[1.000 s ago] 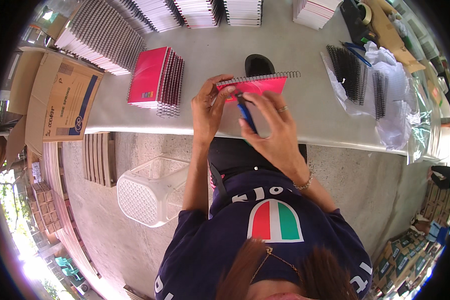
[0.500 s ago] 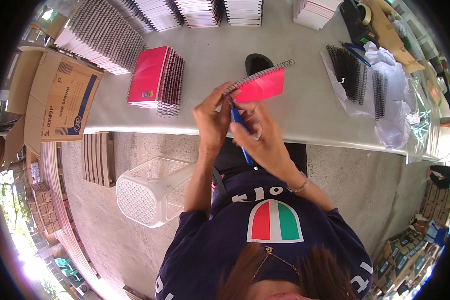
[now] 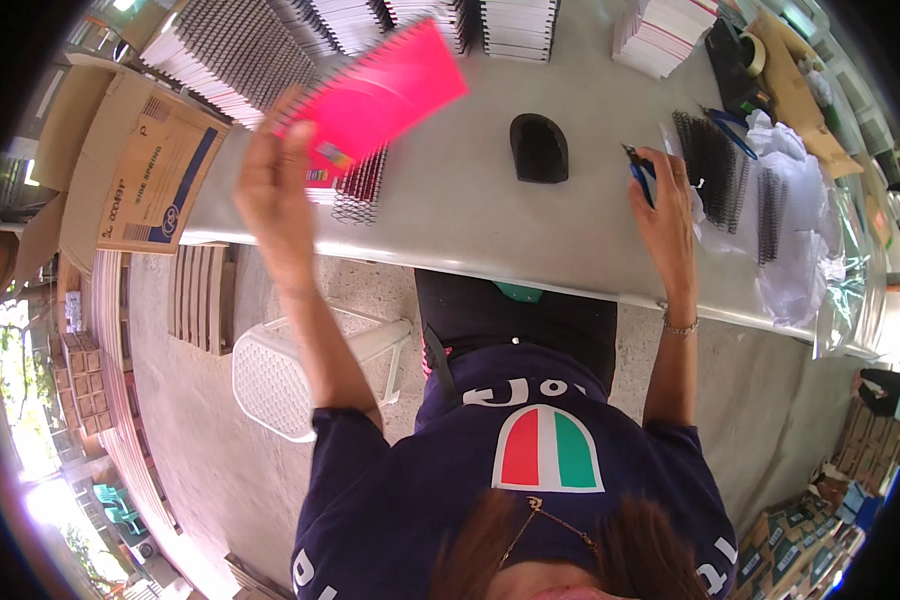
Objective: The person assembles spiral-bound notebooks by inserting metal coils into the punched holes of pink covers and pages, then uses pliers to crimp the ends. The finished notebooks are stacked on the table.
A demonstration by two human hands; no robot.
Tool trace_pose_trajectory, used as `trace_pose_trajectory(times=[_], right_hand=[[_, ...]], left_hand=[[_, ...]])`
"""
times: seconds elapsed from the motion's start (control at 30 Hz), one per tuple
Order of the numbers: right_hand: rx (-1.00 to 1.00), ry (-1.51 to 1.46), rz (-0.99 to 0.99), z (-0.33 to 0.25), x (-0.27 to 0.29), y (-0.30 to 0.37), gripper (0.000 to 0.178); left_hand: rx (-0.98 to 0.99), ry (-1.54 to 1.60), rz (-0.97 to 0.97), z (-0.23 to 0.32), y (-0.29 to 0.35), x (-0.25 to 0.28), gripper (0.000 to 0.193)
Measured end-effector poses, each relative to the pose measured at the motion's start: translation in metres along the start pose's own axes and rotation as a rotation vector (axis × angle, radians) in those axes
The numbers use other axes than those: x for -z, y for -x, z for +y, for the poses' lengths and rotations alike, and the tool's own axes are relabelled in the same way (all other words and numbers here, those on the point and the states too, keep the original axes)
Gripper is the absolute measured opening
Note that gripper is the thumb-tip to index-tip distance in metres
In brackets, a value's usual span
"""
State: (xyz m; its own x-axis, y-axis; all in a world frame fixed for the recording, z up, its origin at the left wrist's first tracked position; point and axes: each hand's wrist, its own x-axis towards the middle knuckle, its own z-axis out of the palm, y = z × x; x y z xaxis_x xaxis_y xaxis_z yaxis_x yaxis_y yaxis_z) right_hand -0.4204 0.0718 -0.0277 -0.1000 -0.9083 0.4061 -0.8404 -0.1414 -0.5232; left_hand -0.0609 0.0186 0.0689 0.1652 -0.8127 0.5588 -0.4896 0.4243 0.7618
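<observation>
A bright pink spiral notebook [image 3: 395,90], smeared a little by motion, is gripped at its left end by my left hand [image 3: 278,185]. It is tilted above a stack of pink spiral notebooks [image 3: 362,187] and hides most of that stack. Over at the right, my right hand [image 3: 667,205] is closed around blue-handled pliers [image 3: 642,176], their dark tip pointing up and left. That hand is just left of a bunch of black wire spirals [image 3: 708,170]. Between my hands, a black rounded object [image 3: 540,150] lies on the grey table [image 3: 450,220].
Taller stacks of spiral-bound notebooks [image 3: 232,65] line the far side. A cardboard box [image 3: 145,180] is at the left edge. Another pair of blue-handled pliers [image 3: 732,132] and crumpled white paper [image 3: 795,240] lie right. A white plastic stool [image 3: 285,385] stands below the table.
My hands have parted from the middle. The left carried the pink notebook left, over the stack; the right took the blue-handled pliers right, beside the wire spirals.
</observation>
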Motion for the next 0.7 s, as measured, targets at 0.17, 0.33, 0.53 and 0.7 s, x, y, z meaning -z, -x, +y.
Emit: trace_pose_trajectory(times=[0.17, 0.33, 0.53, 0.7], right_hand=[[0.037, 0.158, 0.108, 0.013, -0.018, 0.008, 0.037], [0.022, 0.126, 0.095, 0.014, -0.021, 0.008, 0.037], [0.036, 0.139, 0.101, 0.017, -0.020, 0.008, 0.035], [0.012, 0.133, 0.088, 0.013, -0.018, 0.009, 0.036]], left_hand=[[-0.055, 0.048, -0.201, -0.032, -0.079, 0.048, 0.037], [-0.032, 0.116, -0.642, -0.061, -0.124, 0.027, 0.046], [-0.127, -0.224, -0.850, -0.084, -0.122, -0.009, 0.042], [-0.331, -0.316, -0.832, -0.096, -0.115, -0.026, 0.037]])
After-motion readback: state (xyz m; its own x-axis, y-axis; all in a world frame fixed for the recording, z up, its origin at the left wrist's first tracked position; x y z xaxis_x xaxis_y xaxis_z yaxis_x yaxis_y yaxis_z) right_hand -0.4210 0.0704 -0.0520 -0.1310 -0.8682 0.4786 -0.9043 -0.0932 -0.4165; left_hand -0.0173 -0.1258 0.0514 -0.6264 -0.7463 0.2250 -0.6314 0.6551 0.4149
